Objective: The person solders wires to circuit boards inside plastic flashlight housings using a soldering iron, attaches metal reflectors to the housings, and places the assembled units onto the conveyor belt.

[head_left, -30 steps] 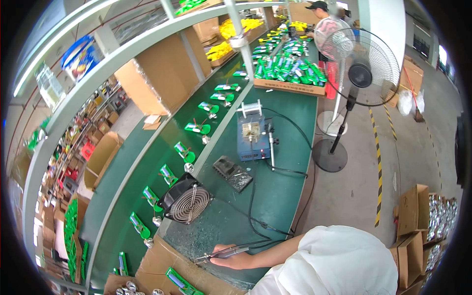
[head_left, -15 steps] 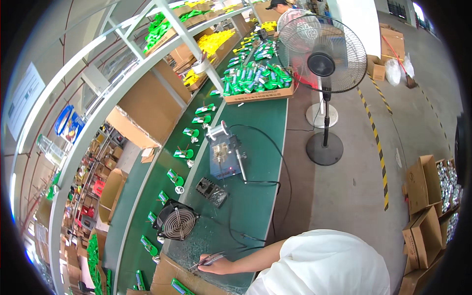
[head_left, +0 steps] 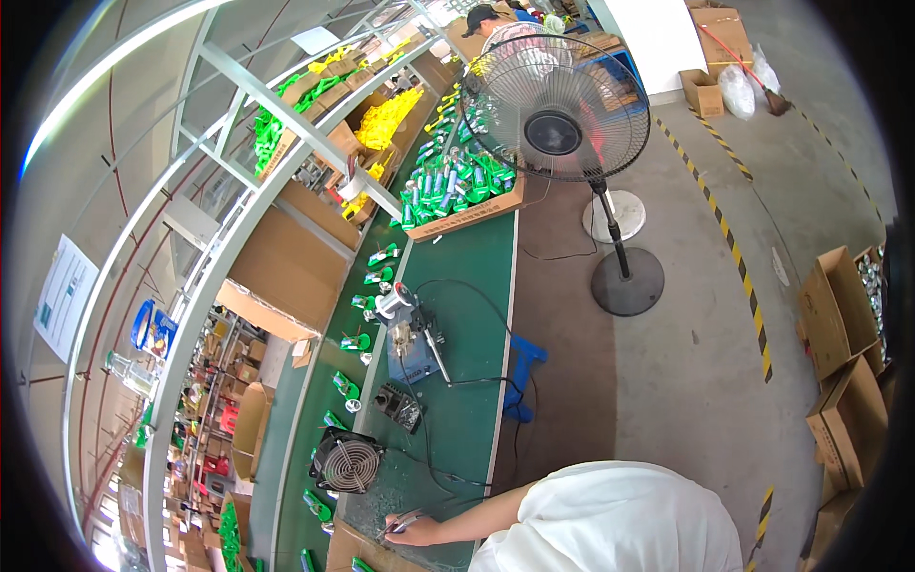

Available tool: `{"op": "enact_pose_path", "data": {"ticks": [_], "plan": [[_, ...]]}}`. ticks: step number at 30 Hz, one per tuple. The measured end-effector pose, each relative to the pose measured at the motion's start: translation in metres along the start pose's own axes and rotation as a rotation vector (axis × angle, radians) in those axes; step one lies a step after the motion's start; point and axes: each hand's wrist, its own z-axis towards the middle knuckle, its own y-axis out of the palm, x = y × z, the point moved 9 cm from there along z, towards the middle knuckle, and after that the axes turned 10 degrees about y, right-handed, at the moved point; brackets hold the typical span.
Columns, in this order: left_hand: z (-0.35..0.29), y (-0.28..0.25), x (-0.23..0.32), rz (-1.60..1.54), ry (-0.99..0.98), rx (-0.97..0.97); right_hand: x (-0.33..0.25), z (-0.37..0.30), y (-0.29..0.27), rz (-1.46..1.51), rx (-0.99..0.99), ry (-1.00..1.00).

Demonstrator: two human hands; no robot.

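My right hand (head_left: pixel 416 531) is closed on a slim grey metal tool (head_left: pixel 408 520), held low over the near end of the green workbench. Its exact kind is too small to make out. Just below the hand lies a cardboard box (head_left: pixel 355 543) with a green part partly visible in it. A small black fan with a round metal grille (head_left: pixel 350 464) sits just beyond the hand. Farther up the bench are a black finned block (head_left: pixel 397 405) and a blue wire-feed machine with a white spool (head_left: pixel 410 353). My left hand is not in view.
Green-and-silver parts (head_left: pixel 346 386) line the belt on the left. A carton heaped with green parts (head_left: pixel 462 195) stands at the far end. To the right are a black pedestal fan (head_left: pixel 562 133) and open cartons (head_left: pixel 839 315). Cables trail over the bench edge.
The view has turned, so the bench now appears farther left and lower, and a blue stand shows beside it. My right hand keeps its grip on the metal tool near the cardboard.
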Motion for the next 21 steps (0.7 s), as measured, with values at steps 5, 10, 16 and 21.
{"op": "enact_pose_path", "data": {"ticks": [5,10,16,21], "plan": [[-0.052,0.061,-0.055,-0.396,-0.741,-0.475,-0.008,-0.003,0.002,-0.041,-0.016,-0.052],[-0.077,0.079,-0.046,-0.586,-1.094,-0.757,-0.014,-0.006,-0.003,-0.073,-0.052,-0.019],[-0.077,0.067,-0.019,-0.635,-1.079,-0.661,-0.013,-0.003,-0.001,-0.104,-0.007,-0.091],[-0.036,0.033,-0.004,-0.562,-1.009,-0.42,-0.005,0.003,0.004,-0.085,0.027,-0.086]]}}
